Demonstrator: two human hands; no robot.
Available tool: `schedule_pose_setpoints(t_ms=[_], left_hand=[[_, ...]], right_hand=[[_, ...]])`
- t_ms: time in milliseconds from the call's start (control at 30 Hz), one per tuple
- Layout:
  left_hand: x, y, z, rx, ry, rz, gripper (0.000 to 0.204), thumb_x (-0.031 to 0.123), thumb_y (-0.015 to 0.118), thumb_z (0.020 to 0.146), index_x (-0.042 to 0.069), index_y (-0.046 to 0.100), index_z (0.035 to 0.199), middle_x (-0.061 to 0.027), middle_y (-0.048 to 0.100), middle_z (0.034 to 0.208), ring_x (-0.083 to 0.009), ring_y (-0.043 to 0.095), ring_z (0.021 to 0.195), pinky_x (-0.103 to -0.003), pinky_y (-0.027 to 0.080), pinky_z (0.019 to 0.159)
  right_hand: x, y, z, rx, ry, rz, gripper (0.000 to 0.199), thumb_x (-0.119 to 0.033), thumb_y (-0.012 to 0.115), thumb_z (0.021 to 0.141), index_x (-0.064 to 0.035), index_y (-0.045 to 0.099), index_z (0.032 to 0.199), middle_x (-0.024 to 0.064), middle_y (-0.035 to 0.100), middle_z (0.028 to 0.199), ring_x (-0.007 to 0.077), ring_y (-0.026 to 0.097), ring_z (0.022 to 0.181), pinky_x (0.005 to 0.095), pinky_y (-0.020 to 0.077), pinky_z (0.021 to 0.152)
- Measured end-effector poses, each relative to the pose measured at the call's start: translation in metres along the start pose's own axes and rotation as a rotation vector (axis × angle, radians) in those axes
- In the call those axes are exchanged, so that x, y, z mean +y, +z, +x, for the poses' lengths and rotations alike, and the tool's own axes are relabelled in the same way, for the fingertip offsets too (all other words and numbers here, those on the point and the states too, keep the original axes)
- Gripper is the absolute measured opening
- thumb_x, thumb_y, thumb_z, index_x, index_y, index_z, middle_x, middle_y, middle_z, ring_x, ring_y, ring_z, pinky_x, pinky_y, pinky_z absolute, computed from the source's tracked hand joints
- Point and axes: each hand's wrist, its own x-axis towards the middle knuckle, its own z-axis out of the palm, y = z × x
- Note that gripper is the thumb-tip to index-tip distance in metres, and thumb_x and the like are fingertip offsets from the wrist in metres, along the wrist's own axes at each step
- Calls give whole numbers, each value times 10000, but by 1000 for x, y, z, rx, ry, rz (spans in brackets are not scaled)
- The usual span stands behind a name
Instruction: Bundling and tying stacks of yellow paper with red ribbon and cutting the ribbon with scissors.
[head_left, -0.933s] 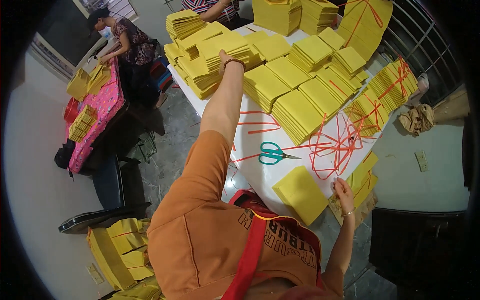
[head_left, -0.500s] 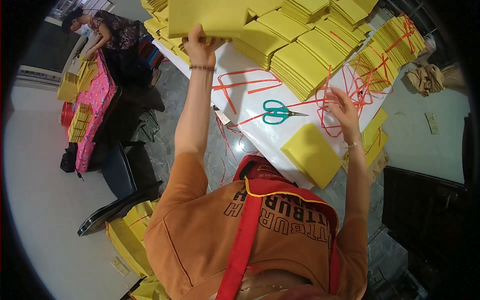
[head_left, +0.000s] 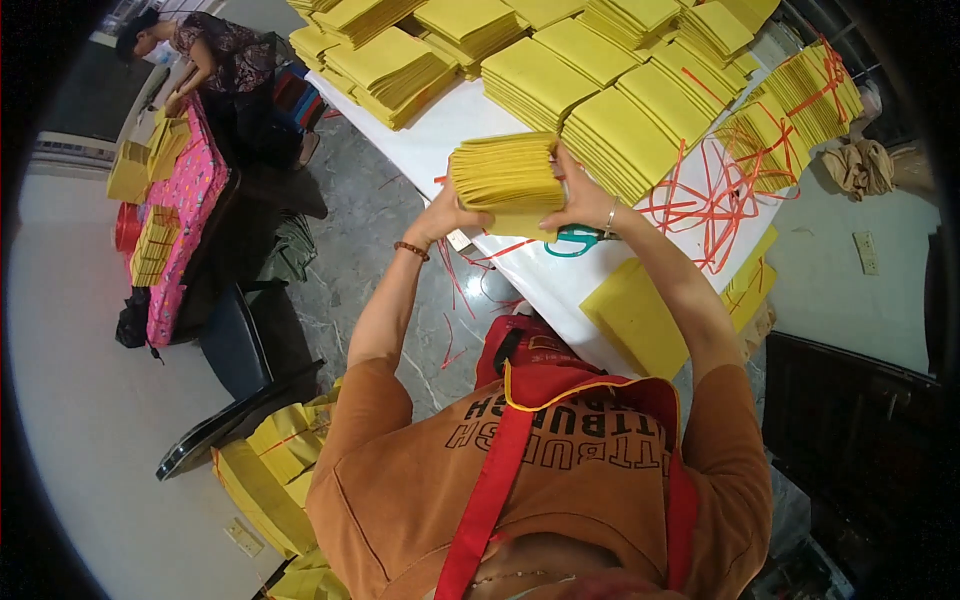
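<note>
Between my two hands I hold a thick stack of folded yellow paper point(head_left: 508, 185) above the near edge of the white-covered table point(head_left: 545, 282). My left hand point(head_left: 452, 208) grips its left side, thumb toward me. On the right side, my right hand point(head_left: 585, 195) is closed round the stack in the same way. Teal-handled scissors point(head_left: 568, 242) lie on the table just below my right hand, their blades partly hidden by it. A tangle of red ribbon strips point(head_left: 710, 205) spreads to the right. Nearer to me rests a flat yellow stack point(head_left: 630, 305), partly covered by my right forearm.
Many yellow paper stacks point(head_left: 540, 75) fill the table's far side. Tied bundles point(head_left: 815, 85) stand at the far right beside crumpled brown paper point(head_left: 858, 165). A black chair point(head_left: 235, 340) is at left. Another person point(head_left: 225, 60) works at a pink-covered table point(head_left: 195, 200).
My left hand has brought the yellow stack down toward me from the far side. My right hand has left the ribbons and taken hold of the stack's right side.
</note>
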Motion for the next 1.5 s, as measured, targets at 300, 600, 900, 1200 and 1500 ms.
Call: schedule_pose_setpoints(t_ms=[300,600,900,1200,1500], left_hand=[[-23,7,8,-103,-111,84,840,124,785,575,9,270,1230,-103,459,1168,-193,438,1086,-303,352,946],[-7,6,15,-198,-341,20,917,140,790,581,28,191,1267,-112,427,1184,-193,437,1085,-306,373,929],[1,12,24,-200,-559,-6,1085,128,818,555,28,47,1312,-114,448,1141,-196,464,1042,-311,427,871],[-42,26,20,60,7,77,540,134,803,548,-1,564,1013,-73,582,1036,-205,503,997,-315,401,884],[-53,24,27,36,35,515,653,330,750,625,127,493,1190,-92,528,1142,-269,447,1074,-394,287,924]], right_hand=[[22,9,6,52,-108,-436,1357,-496,793,486,12,-134,1337,265,128,1374,384,167,1278,405,172,1054],[7,9,14,131,-83,-147,1269,-290,816,557,-69,-146,1356,219,248,1353,313,277,1256,366,228,1038],[14,17,13,184,-188,-147,1114,-239,799,586,-92,18,1368,163,342,1311,274,348,1216,364,294,996],[16,14,16,187,-25,-197,1116,-346,801,551,-58,89,1361,171,390,1277,283,378,1201,341,298,1001],[21,17,17,239,15,8,972,-284,803,572,-26,229,1313,132,477,1192,231,456,1121,320,356,954]])
